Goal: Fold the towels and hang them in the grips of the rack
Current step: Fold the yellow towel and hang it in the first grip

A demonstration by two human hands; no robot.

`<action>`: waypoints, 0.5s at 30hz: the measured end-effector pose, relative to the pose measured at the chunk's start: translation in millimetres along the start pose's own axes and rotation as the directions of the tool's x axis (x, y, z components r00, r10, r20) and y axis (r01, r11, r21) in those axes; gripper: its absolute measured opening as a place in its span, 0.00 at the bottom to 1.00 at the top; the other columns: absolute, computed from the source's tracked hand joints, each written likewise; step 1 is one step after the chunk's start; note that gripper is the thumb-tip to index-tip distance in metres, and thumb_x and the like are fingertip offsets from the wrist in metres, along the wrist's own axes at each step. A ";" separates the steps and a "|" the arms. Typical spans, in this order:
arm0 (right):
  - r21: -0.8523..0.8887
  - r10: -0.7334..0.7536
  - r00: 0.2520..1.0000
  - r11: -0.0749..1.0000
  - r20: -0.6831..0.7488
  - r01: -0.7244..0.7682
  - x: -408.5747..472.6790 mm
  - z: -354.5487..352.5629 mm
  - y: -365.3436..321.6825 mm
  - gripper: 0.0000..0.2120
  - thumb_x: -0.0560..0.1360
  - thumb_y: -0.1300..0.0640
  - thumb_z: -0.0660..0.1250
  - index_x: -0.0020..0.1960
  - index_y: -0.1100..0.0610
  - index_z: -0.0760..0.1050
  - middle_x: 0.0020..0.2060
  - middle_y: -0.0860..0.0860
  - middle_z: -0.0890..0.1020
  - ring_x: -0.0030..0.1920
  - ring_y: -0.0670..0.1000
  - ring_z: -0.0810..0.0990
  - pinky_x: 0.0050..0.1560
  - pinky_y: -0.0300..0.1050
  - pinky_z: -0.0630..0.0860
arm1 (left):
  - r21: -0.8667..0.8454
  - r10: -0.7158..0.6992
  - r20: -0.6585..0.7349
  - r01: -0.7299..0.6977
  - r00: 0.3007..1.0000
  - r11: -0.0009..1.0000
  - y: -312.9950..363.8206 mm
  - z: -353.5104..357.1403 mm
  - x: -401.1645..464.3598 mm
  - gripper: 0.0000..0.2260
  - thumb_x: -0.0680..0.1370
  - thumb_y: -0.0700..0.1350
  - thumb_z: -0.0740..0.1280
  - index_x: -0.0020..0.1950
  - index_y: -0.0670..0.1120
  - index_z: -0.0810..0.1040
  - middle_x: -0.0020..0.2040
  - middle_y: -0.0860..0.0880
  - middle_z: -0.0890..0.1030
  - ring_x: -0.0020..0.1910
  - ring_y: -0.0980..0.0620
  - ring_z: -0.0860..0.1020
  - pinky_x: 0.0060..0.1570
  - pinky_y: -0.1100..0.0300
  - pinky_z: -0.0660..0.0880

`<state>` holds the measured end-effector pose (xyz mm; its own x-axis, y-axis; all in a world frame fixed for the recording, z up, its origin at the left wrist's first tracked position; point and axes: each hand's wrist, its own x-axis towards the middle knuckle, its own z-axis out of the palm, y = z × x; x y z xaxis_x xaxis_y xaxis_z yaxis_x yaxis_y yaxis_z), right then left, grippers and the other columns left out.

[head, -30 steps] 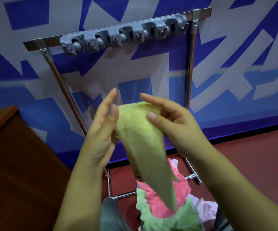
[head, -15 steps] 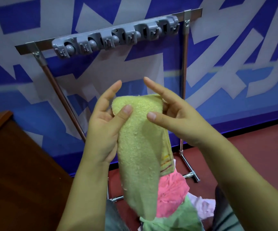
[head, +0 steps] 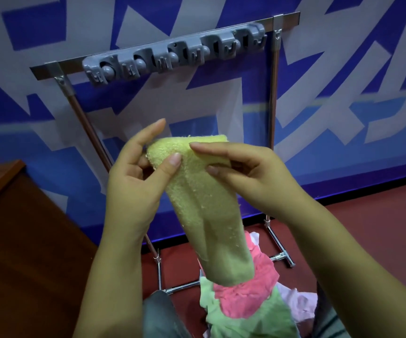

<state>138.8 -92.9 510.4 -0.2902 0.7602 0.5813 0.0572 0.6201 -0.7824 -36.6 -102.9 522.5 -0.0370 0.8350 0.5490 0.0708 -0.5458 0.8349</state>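
Here the left hand [head: 133, 184] and right hand [head: 253, 176] both pinch the folded top of the fluffy yellow terry towel [head: 204, 206]. Folding looks done. Next, probably, its top must go up into an empty grip of the grey plastic rack [head: 172, 54].

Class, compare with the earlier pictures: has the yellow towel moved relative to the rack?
Yes. The yellow towel has risen: its top now sits nearer the rack's gray grips than one second ago.

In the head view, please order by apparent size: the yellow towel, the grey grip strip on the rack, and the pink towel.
1. yellow towel, though it is nearest the camera, which enlarges it.
2. grey grip strip and pink towel: unsure; the strip is farther away, the pink towel partly hidden.
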 end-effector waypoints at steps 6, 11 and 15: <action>-0.128 -0.123 0.991 0.985 -0.059 0.115 1.5 -2.2 -0.8 0.20 0.74 0.67 0.66 0.61 0.49 0.74 0.53 0.40 0.80 0.56 0.40 0.78 0.57 0.35 0.73 | 0.065 0.110 -0.048 -0.107 0.993 0.992 -1.8 -0.9 4.0 0.15 0.70 0.47 0.72 0.56 0.58 0.79 0.57 0.43 0.78 0.55 0.48 0.78 0.55 0.49 0.76; -0.201 -0.181 0.978 0.967 -0.100 0.158 3.6 -6.4 -3.5 0.19 0.73 0.64 0.68 0.61 0.50 0.73 0.50 0.45 0.81 0.52 0.45 0.80 0.56 0.40 0.76 | -0.099 0.120 -0.090 -0.129 0.989 0.987 0.4 7.5 7.5 0.13 0.70 0.40 0.73 0.52 0.52 0.79 0.49 0.50 0.79 0.47 0.56 0.78 0.46 0.63 0.76; -0.341 -0.260 0.953 0.920 -0.157 0.195 5.9 -9.9 -2.4 0.16 0.72 0.58 0.70 0.59 0.51 0.76 0.47 0.53 0.76 0.49 0.51 0.76 0.55 0.44 0.74 | -0.143 0.127 -0.076 -0.137 0.989 0.980 6.4 13.6 9.5 0.13 0.70 0.38 0.70 0.52 0.49 0.77 0.48 0.52 0.79 0.47 0.59 0.79 0.45 0.65 0.75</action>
<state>146.4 -88.0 517.9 -0.1419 0.5931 0.7925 0.3213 0.7849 -0.5299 -22.9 -97.6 532.5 -0.1033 0.7509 0.6523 -0.0676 -0.6596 0.7486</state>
